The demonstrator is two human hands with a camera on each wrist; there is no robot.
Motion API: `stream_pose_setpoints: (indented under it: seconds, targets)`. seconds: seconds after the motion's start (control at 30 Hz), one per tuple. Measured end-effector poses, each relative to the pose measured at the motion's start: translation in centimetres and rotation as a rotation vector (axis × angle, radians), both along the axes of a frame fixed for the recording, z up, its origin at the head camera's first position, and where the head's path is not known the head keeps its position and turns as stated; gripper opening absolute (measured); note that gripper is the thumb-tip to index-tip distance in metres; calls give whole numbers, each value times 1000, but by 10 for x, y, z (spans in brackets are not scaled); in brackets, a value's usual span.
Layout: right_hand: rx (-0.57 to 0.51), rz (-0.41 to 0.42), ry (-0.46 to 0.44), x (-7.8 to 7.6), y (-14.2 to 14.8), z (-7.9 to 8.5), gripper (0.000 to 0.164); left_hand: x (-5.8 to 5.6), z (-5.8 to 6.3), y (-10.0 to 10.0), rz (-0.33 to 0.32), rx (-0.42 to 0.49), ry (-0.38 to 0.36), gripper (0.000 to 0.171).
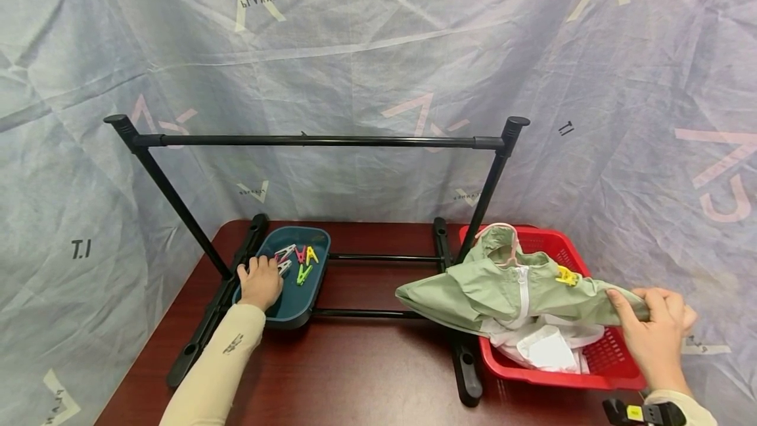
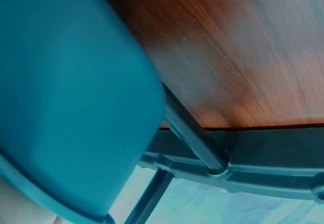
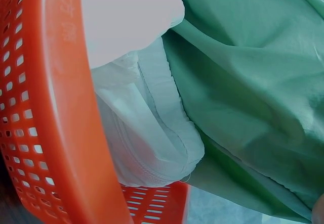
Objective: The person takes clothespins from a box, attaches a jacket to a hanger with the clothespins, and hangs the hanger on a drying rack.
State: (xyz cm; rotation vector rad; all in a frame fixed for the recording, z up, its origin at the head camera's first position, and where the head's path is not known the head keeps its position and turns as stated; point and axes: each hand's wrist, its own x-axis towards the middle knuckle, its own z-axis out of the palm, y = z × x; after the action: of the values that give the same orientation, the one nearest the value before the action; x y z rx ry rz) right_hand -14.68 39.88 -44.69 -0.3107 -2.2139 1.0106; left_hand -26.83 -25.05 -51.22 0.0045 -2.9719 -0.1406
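Note:
My left hand [image 1: 260, 283] reaches over the near left side of a dark teal tray [image 1: 294, 314]. Its fingertips point down beside several small clothespins, among them a yellow clothespin [image 1: 311, 254] and a green clothespin [image 1: 304, 274]; what the fingers may hold is hidden. On the right, a light green jacket [image 1: 473, 294] with a white zipper hangs on a pink hanger [image 1: 513, 242], spread over a red basket [image 1: 550, 373]. One sleeve end is pinched between the thumb and fingers of my right hand [image 1: 659, 331]. A yellow clothespin [image 1: 567, 275] sits on the jacket's shoulder.
A black rack stands on the brown table [image 1: 367, 367], its top bar [image 1: 331, 141] running across above tray and basket. White cloth [image 3: 152, 133] lies in the basket under the jacket. Grey printed sheeting [image 1: 367, 71] encloses the back and sides.

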Motion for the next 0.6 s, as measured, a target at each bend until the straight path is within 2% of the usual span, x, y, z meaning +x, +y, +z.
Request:
stream_pose_setpoints:
  seconds: [0.33,0.6]
  targets:
    - [-7,-1,-6,-1,0,0,23,0,5,2,-14,25,71,30]
    - [-17,-2,-26,-1,0,1,23,2,11,2,-13,55,93,29]
